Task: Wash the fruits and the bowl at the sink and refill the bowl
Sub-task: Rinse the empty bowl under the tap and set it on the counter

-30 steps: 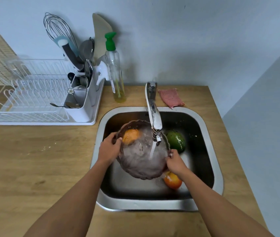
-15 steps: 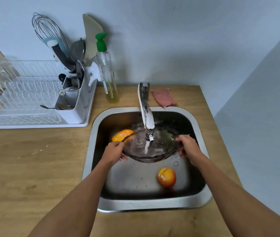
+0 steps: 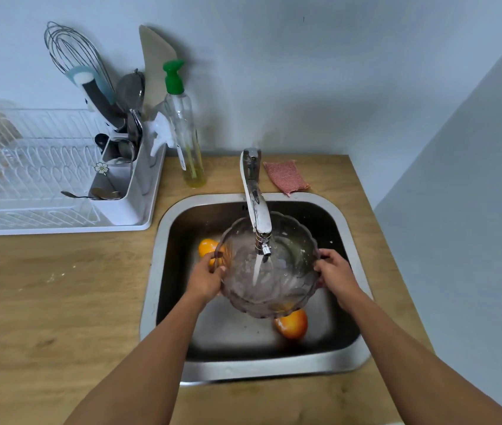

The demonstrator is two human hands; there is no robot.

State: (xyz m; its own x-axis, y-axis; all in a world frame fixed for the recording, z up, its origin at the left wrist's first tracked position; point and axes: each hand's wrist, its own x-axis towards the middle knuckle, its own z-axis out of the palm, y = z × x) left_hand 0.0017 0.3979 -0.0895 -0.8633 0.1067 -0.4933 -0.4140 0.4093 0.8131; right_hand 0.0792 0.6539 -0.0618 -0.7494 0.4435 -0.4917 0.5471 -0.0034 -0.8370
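Observation:
A clear scalloped glass bowl [image 3: 286, 283] is held over the steel sink [image 3: 164, 240], tilted toward me, under the running faucet [image 3: 257, 210]. My left hand [image 3: 205, 279] grips its left rim and my right hand [image 3: 334, 273] grips its right rim. Water streams into the bowl. An orange [image 3: 206, 247] lies in the sink behind my left hand. A red-orange fruit [image 3: 293, 325] lies in the basin below the bowl's near edge. The green fruit is hidden behind the bowl.
A white dish rack [image 3: 44, 185] with a utensil holder stands on the wooden counter [image 3: 44, 302] at the left. A soap bottle [image 3: 184, 127] with a green pump and a pink sponge cloth [image 3: 285, 176] sit behind the sink. Walls close the back and right.
The bowl went from nearly level to tilted toward me under the stream, still held by both hands. It now covers the green fruit.

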